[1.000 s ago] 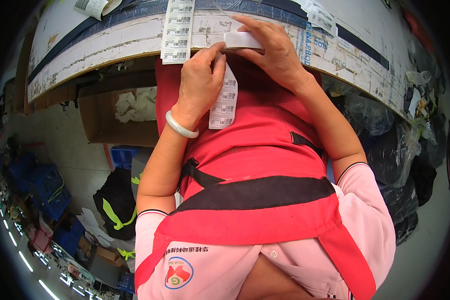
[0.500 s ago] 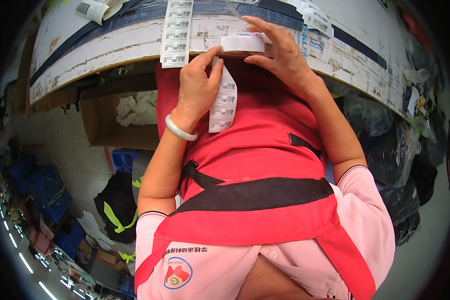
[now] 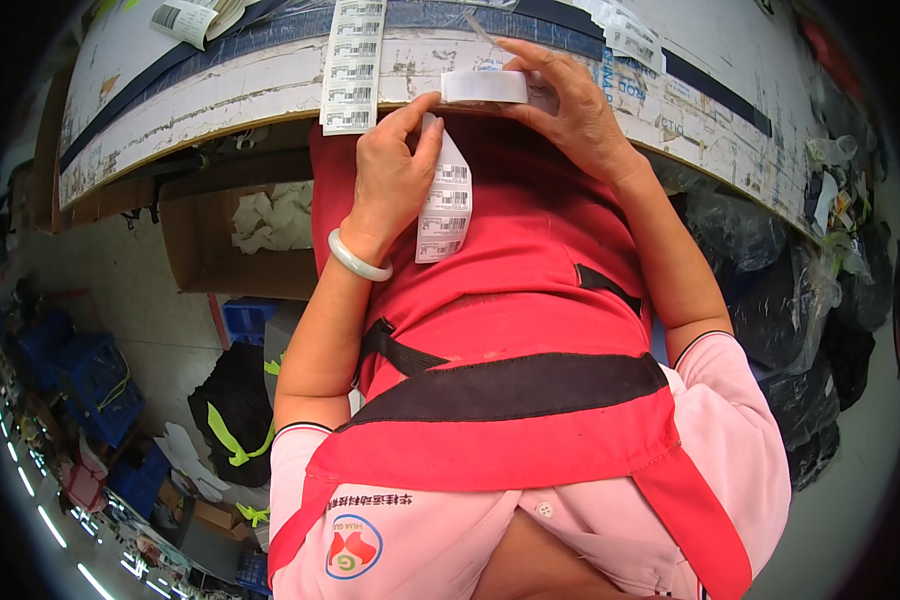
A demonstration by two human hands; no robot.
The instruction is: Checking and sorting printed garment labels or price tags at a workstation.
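My left hand (image 3: 396,165) is closed, pinching a strip of white barcode labels (image 3: 444,212) that hangs over the red apron at my lap. Its index fingertip reaches the left end of a white rectangular piece (image 3: 484,87) lying at the table's near edge. Around the right end of that piece, my right hand (image 3: 574,112) is curved with thumb and fingers apart. One finger is close to the upper right corner and the thumb lies by the lower one; whether they press on it is hard to tell.
Another barcode label strip (image 3: 352,70) lies on the worn white tabletop (image 3: 210,145), left of my hands. More labels (image 3: 630,38) lie at the back right. Under the table, a cardboard box (image 3: 195,250) holds crumpled paper. Dark plastic bags (image 3: 785,320) stand at the right.
My right thumb and fingers have come nearer each other and shifted slightly right around the white piece. My left hand and its label strip have barely moved.
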